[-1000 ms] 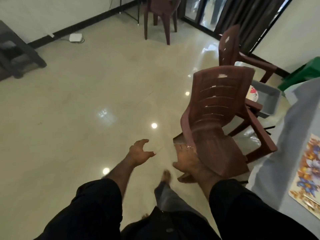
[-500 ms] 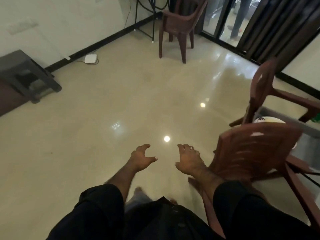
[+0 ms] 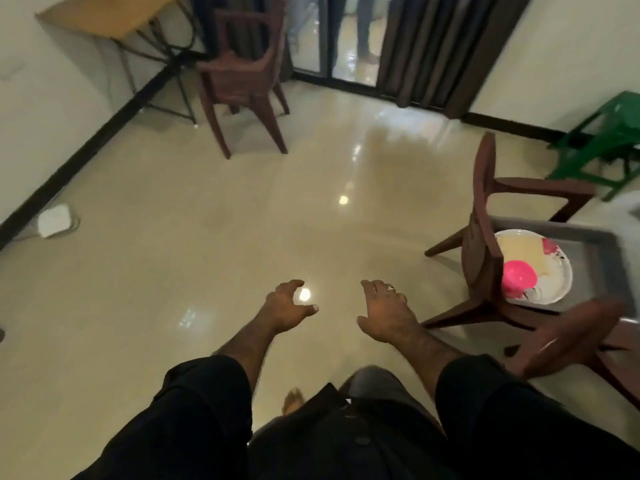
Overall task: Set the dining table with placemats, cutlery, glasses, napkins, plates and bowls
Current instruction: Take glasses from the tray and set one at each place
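My left hand [image 3: 287, 308] and my right hand [image 3: 384, 311] hang side by side over the shiny floor, both empty with loosely curled fingers. A ring shows on the right hand. To the right, a grey bin [image 3: 585, 244] on the floor holds a white plate [image 3: 554, 282] with a pink bowl [image 3: 519, 275] on it. A brown chair [image 3: 485, 216] stands between my right hand and the bin and hides part of the plate. The dining table is out of view.
A second brown chair [image 3: 568, 341] is blurred at the lower right. Another brown chair [image 3: 242, 77] stands at the back by a wooden desk [image 3: 104, 15]. A green stool [image 3: 602, 140] is at the far right. A white box [image 3: 53, 220] lies by the left wall.
The view has swung right and forward. My right hand has left the chair it touched a second ago. The bin with plate and pink bowl has come into view.
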